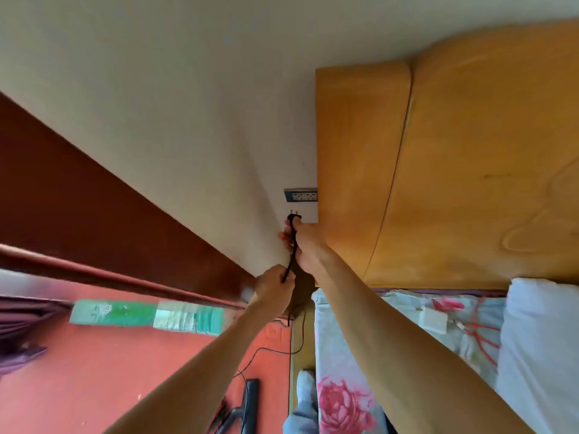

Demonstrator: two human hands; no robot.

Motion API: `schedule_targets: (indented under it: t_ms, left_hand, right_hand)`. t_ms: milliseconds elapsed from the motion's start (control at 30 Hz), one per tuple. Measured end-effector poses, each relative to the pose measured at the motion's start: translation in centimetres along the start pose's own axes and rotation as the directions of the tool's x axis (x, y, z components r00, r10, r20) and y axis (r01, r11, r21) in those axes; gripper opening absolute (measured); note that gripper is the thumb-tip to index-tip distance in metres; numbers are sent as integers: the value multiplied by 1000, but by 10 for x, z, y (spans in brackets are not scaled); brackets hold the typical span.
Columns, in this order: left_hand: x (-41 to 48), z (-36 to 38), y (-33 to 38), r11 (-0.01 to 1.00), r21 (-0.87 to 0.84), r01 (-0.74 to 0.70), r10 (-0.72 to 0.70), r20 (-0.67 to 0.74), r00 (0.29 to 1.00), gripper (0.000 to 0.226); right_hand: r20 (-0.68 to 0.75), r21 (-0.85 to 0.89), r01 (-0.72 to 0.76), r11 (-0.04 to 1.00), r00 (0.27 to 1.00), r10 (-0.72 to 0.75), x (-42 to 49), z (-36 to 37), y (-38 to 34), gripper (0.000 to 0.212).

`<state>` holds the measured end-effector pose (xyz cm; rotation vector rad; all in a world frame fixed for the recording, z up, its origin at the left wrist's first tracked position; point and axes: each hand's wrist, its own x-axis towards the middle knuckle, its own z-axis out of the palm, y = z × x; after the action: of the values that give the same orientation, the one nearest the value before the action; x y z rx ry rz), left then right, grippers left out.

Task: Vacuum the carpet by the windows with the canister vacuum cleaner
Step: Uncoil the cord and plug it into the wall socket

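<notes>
My right hand grips the black plug of the vacuum's power cord, its metal prongs pointing up at the wall socket a short gap above. My left hand pinches the black cord just below the right hand. The cord runs down past the bed and across the red carpet. The vacuum's black floor nozzle lies on the carpet at the bottom of the view. The canister itself is out of view.
An orange wooden headboard stands right of the socket, touching its edge. The bed with a floral sheet and white pillow fills the lower right. A dark red wall panel and curtain lie left.
</notes>
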<state>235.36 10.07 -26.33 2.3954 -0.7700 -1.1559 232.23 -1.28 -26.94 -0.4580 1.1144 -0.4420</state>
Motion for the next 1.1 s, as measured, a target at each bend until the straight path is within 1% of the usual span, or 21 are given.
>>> schedule_targets:
  t_ms: [133,200,300,367,433,500,600,667,733,800,867,967,1000,1033,1100]
  left_hand:
    - [27,5,-7,999,-30,40,-43,-101,994,23]
    - [44,10,-3,997,-34,64,-68,-122,990,26]
    - [74,21,7,990,-80,119,-131,-159,979,23]
    - [90,29,11,987,-86,133,-146,-175,974,17]
    - [101,35,7,987,-89,132,-147,-190,971,17]
    - [112,40,-1,991,-69,119,-130,-188,974,21]
    - [123,42,-4,996,-6,87,-87,-196,977,33]
    - [125,43,-3,997,-10,77,-77,-187,979,36]
    - [123,44,-2,998,-27,58,-62,-168,984,30]
    - [123,45,-3,998,-53,28,-37,-168,985,22]
    - [123,45,-3,998,-58,17,-26,-157,987,24]
    - [120,44,1,999,-48,13,-19,-129,991,39]
    - [119,44,2,998,-57,22,-28,-121,992,39]
    - [119,43,2,997,-67,31,-39,-120,992,35]
    - [120,44,0,995,-90,43,-56,-151,987,20]
  right_hand:
    - [-92,53,27,998,996,-22,51,21,-1,23]
    - [-139,36,59,998,989,-53,76,27,-1,19]
    - [-229,12,104,995,968,-99,115,30,0,19]
    - [-285,-16,111,994,952,-111,139,29,1,20]
    - [-310,-39,99,994,945,-106,159,29,5,21]
    - [-334,-81,89,993,936,-111,176,30,11,20]
    - [-392,-179,108,978,904,-171,198,30,21,23]
    - [-427,-219,119,969,881,-204,205,32,26,24]
    - [-472,-242,135,961,849,-238,210,31,32,27]
    - [-511,-230,167,959,817,-265,214,29,35,29]
    - [-521,-242,190,951,802,-293,215,25,35,30]
    - [-423,-422,187,887,825,-375,210,24,34,30]
    - [-403,-462,186,867,827,-392,208,24,35,30]
    - [-401,-479,187,858,823,-403,207,25,35,30]
    - [-433,-460,173,871,812,-390,209,26,34,30]
